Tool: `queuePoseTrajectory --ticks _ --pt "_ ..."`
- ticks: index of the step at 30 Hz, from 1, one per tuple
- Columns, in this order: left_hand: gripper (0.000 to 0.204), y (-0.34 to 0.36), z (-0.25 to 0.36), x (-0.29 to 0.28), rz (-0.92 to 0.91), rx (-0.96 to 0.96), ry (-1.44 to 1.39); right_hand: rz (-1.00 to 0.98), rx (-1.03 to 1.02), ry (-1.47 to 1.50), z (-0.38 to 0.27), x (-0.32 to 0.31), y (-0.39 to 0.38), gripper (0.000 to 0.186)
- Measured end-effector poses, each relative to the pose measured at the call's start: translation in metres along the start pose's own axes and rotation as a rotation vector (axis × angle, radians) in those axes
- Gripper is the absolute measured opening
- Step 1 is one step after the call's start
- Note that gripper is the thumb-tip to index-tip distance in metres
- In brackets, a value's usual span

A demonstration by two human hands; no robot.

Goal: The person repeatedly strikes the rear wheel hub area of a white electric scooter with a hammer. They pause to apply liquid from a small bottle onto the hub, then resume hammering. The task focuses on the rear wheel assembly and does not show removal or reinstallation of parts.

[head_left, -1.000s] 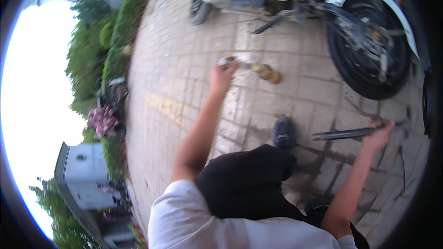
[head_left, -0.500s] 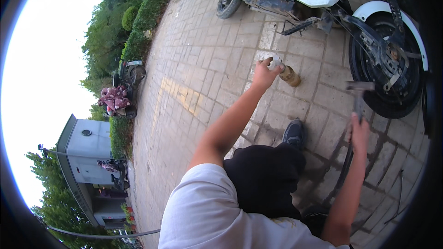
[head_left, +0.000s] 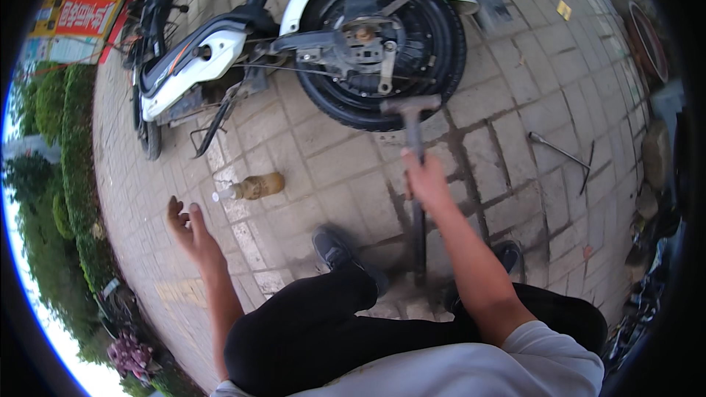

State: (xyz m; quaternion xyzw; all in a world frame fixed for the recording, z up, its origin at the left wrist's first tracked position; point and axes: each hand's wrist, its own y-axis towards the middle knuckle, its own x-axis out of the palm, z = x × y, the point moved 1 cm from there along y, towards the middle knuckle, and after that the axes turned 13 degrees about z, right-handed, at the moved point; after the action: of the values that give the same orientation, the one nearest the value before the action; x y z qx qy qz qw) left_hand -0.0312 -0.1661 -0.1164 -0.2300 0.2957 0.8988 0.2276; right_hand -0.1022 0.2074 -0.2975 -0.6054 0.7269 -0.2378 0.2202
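Observation:
My left hand (head_left: 191, 229) is open, fingers apart, just left of a small bottle of yellowish liquid (head_left: 261, 185) with a pale cap, which appears to lie on the paving. My right hand (head_left: 425, 176) grips the dark handle of a long hammer (head_left: 410, 109). Its T-shaped head overlaps the lower tyre of the rear wheel (head_left: 316, 84) of a white-and-black scooter (head_left: 195, 62); I cannot tell if they touch. The wheel's hub fittings and brackets are exposed above the hammer.
My shoe (head_left: 334, 254) stands below the bottle. A wrench (head_left: 559, 150) and a thin bent rod lie on the paving (head_left: 529, 198) to the right. Assorted objects (head_left: 647, 250) crowd the right edge. A hedge (head_left: 77, 176), another parked vehicle (head_left: 125, 316) and a yellow-red signboard (head_left: 70, 18) are at the left.
The view has turned, bringing the scooter's rear wheel toward the centre. My left hand has let go of the bottle. The hammer in my right hand has swung from sideways to pointing toward the wheel.

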Motion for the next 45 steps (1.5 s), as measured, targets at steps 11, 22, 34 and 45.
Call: queuePoseTrajectory --ticks 11,22,34,45 --pt "0.045 -0.037 0.246 -0.023 -1.464 0.478 -0.029 -0.1 -0.242 -0.258 -0.008 0.053 0.003 0.05" --pt "0.041 -0.064 0.229 0.004 -1.624 0.564 0.146 0.156 -0.175 0.038 -0.006 0.009 0.006 0.047" --pt "0.044 -0.054 0.237 0.021 -1.783 0.634 -0.024 -0.176 -0.313 -0.578 -0.019 0.039 -0.025 0.05" --pt "0.047 -0.04 0.224 0.011 -1.772 0.582 -0.032 0.319 -0.248 0.082 -0.019 0.025 0.002 0.042"
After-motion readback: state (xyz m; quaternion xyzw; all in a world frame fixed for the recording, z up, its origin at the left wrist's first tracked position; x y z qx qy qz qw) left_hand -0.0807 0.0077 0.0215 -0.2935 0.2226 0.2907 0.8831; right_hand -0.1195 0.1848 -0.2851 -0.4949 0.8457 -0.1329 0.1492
